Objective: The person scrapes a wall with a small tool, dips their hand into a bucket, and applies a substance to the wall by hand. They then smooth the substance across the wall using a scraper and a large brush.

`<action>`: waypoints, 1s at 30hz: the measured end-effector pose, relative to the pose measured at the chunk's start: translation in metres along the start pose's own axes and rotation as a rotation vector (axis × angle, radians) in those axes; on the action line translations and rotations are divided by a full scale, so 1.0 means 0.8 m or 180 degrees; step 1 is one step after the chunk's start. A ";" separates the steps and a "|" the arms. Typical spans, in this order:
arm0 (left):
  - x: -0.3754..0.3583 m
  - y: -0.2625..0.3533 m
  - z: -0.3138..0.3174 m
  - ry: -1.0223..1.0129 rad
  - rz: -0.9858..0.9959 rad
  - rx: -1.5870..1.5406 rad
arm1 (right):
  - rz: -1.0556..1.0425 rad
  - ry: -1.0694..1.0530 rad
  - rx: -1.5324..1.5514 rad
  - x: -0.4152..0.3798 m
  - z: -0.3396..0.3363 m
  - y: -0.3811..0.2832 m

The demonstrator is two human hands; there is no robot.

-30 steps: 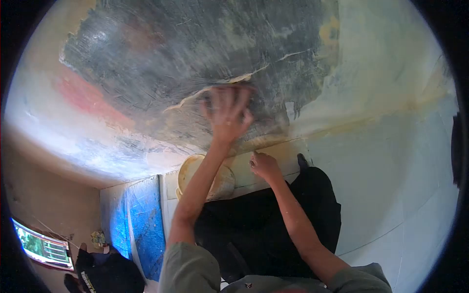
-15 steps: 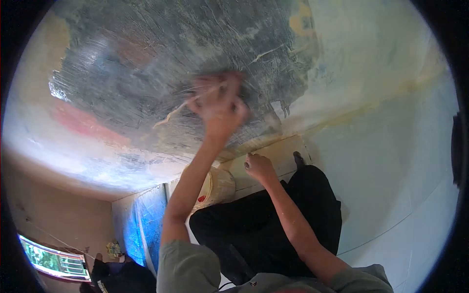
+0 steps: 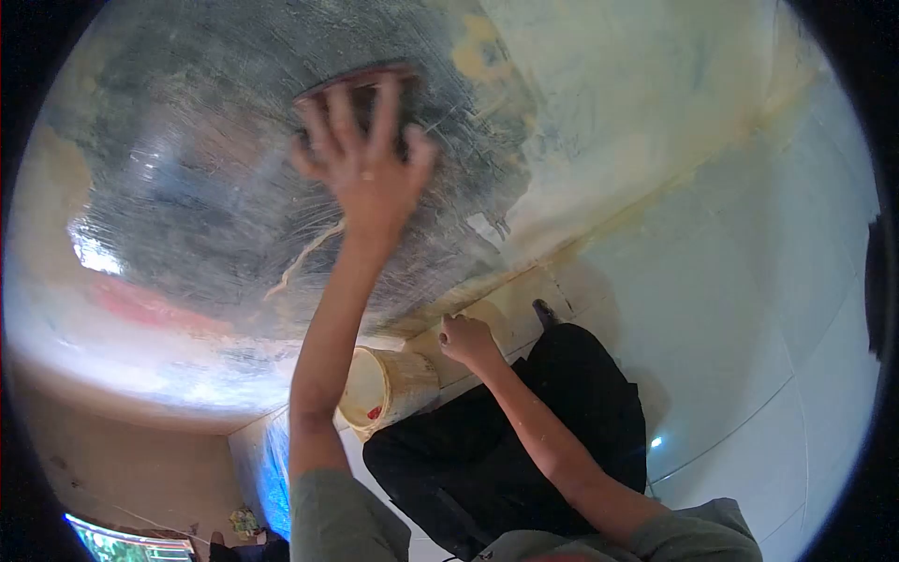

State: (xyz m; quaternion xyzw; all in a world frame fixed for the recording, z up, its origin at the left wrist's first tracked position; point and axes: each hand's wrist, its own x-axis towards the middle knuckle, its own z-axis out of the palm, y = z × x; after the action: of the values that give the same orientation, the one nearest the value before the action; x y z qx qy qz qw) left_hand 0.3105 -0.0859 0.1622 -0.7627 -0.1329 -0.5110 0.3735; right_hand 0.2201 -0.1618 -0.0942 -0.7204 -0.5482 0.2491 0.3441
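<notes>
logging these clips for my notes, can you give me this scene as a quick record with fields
left hand: fingers spread, over the flat reddish-edged piece on the wall; the hand is slightly blurred
right hand: curled closed, low beside the wall; contents unclear
wall surface: dark gray patch, scratched, with a pale jagged line
container: whitish bucket left of the right hand, small red thing inside
floor: pale tiles
background: blue sheet, window
</notes>
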 end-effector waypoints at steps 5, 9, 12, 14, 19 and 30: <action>-0.012 0.018 0.019 -0.1498 0.2000 -0.0249 | 0.0019 -0.0120 0.0026 0.001 -0.001 0.003; 0.055 0.014 0.016 -0.0305 0.0956 -0.0011 | -0.0100 0.0366 0.0105 0.001 0.009 0.006; 0.010 0.040 0.026 -0.1339 0.2186 -0.0523 | -0.0161 0.0431 0.0127 -0.002 0.011 0.009; 0.048 0.029 0.020 -0.1154 0.1834 -0.0256 | -0.0164 0.0387 0.0150 -0.002 0.005 0.009; 0.053 0.033 0.013 -0.0837 0.0881 -0.0017 | -0.0035 -0.0056 0.0312 -0.005 -0.025 -0.002; 0.023 0.031 0.034 -0.0905 0.2009 0.0281 | 0.0003 0.0001 0.0179 -0.006 -0.024 -0.003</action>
State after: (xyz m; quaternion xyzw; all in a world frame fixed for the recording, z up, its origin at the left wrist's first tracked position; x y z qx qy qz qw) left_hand 0.3511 -0.0869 0.1622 -0.8129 0.0368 -0.2527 0.5234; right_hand 0.2314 -0.1705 -0.0798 -0.7107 -0.5406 0.2645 0.3642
